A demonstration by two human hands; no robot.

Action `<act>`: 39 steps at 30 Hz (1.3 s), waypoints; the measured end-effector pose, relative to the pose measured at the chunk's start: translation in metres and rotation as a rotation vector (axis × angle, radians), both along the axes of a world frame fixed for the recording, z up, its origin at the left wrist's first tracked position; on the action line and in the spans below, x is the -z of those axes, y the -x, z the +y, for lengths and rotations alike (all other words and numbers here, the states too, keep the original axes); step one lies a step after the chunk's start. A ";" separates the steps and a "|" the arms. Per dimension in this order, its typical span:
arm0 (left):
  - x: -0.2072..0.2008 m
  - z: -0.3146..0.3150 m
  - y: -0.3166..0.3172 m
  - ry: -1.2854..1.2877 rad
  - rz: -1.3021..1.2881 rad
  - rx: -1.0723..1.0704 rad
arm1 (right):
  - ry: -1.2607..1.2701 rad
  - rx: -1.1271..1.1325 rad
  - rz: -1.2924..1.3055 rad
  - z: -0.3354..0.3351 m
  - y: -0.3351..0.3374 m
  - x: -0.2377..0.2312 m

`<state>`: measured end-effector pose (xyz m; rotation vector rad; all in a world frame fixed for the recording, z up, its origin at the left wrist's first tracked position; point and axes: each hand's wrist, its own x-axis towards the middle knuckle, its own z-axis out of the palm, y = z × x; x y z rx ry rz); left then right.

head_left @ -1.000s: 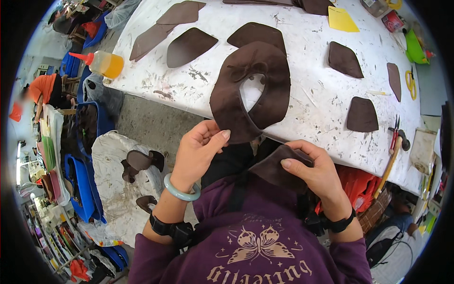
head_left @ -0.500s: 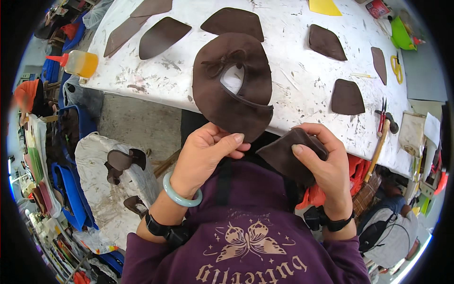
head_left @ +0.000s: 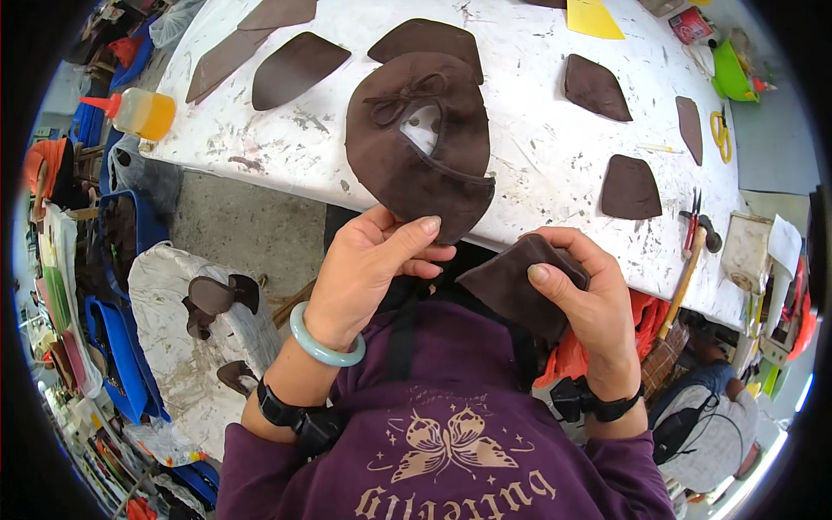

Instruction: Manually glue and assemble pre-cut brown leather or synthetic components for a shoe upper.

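A dark brown leather shoe upper with a small bow and an oval opening is held up over the table's near edge. My left hand pinches its lower edge between thumb and fingers. In my right hand is a dark brown leather piece, gripped with the thumb on top; whether it is one folded piece or several layers I cannot tell. The two leathers are apart. Beyond the upper lie flat brown pieces, among them a curved one and a wider one partly behind the upper.
More leather pieces lie on the stained white table. A bottle of yellow liquid stands at the left edge. On the right are yellow scissors, red-handled cutters and a hammer. A covered stool carries brown parts.
The shoe upper has risen slightly and moved left, showing its bow more openly. Both hands have shifted a little left and keep their holds.
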<state>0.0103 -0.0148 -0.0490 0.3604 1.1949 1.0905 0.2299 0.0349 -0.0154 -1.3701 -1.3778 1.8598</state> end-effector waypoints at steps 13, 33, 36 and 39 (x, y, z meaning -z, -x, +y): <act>0.000 -0.015 -0.002 -0.015 -0.046 -0.043 | 0.032 -0.011 -0.009 0.009 0.002 -0.006; -0.023 -0.003 -0.002 -0.027 0.192 0.004 | 0.033 -0.154 -0.011 0.007 0.002 -0.008; -0.025 -0.006 -0.003 -0.041 0.322 0.039 | -0.006 -0.186 -0.043 0.008 0.004 -0.008; -0.017 -0.008 -0.009 -0.178 0.361 -0.033 | -0.002 -0.218 -0.046 0.009 0.008 -0.009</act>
